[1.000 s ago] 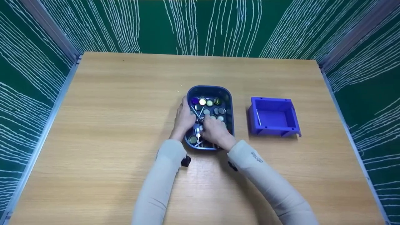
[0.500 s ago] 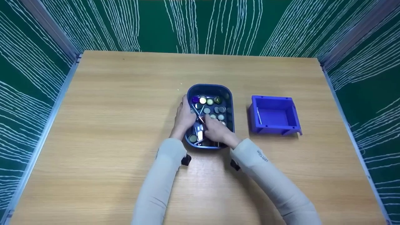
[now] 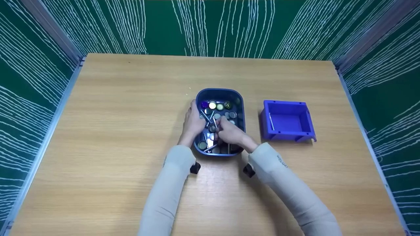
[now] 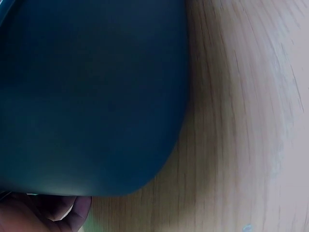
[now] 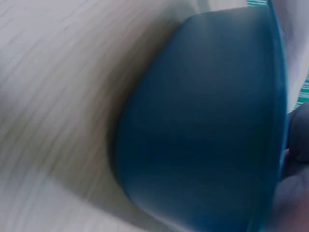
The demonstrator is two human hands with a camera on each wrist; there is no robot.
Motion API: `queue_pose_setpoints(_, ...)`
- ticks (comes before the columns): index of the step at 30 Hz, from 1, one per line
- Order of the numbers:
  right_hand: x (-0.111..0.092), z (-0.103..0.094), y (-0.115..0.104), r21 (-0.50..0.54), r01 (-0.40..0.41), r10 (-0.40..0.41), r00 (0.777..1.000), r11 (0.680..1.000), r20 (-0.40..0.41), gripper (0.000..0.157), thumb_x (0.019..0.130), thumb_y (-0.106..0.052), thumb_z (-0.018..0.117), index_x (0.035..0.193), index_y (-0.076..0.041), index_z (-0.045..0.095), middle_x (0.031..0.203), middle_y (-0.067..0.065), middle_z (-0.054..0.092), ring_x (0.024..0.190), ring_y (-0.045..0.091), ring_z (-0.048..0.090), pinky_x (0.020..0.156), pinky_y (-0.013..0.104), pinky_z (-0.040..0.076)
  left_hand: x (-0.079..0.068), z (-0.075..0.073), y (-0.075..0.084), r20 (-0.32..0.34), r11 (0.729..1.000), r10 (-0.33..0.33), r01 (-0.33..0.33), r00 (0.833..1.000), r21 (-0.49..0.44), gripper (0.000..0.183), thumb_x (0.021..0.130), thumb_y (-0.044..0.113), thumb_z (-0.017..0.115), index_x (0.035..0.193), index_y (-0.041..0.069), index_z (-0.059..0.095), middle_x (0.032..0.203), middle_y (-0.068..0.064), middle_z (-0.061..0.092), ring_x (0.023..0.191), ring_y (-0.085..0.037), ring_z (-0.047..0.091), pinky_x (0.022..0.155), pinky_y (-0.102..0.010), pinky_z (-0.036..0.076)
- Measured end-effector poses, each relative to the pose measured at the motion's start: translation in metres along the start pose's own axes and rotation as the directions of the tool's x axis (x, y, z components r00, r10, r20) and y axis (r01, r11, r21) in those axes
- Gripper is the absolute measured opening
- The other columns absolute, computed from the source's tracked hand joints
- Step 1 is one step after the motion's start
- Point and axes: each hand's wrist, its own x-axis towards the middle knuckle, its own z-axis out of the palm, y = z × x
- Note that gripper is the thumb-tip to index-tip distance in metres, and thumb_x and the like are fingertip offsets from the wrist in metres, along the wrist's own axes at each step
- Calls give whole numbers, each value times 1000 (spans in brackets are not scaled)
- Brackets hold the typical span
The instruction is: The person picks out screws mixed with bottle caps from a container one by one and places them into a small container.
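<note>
A dark blue tub stands mid-table, with bottle caps and several silvery screws inside. My left hand grips its left wall, thumb over the rim and fingers outside; in the left wrist view some curled fingers show below the tub's side. My right hand reaches in over the tub's right part with bent fingers. Its thumb and index pinch a short silvery screw above the caps. In the right wrist view the tub's wall hides most of that hand.
To the right, apart from the tub, stands a purple-blue bin with one thin silvery screw leaning along its inner left wall. The wooden table is bounded by green, white-streaked panels behind and on both sides.
My right hand has drawn slightly right and back inside the tub, and a screw now shows at its fingertips. The left hand has kept its grip on the tub.
</note>
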Motion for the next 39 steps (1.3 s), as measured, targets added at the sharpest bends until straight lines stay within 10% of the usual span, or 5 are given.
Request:
queue_pose_setpoints(15, -11, -25, 6, -51, 200, -202, 979, 979, -38, 25, 95, 6, 44, 116, 10, 56, 87, 24, 70, 70, 30, 67, 68, 36, 59, -1, 1, 0, -16, 1000, 13, -13, 1000, -12, 78, 85, -2, 55, 155, 15, 24, 147, -21, 46, 136, -38, 46, 112, -54, 38)
queue_pose_setpoints(39, -34, -90, 13, -139, 204, -217, 972, 969, -87, 23, 95, 2, 54, 118, 5, 57, 98, 25, 68, 84, 35, 67, 74, 37, 58, -1, 0, 1, -13, 1000, 24, -24, 1000, -16, 76, 86, -3, 55, 154, 12, 24, 146, -23, 47, 135, -38, 46, 112, -53, 38)
